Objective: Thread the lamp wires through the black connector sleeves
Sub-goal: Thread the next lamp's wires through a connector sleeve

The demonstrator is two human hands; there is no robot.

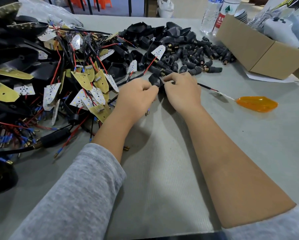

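My left hand (136,96) and my right hand (181,89) meet at the table's middle, both pinching a black lamp housing (155,80) held between them. A black-sheathed wire (205,86) runs out from under my right hand to the right, ending in a thin red and white lead. A heap of black connector sleeves (197,58) with brass threaded ends lies just beyond my hands. What my fingers hold inside the housing is hidden.
A big tangle of LED boards, red and black wires and black housings (58,75) fills the left. An orange lens (256,103) lies at the right. A cardboard box (252,49) and water bottles (216,14) stand at the back right.
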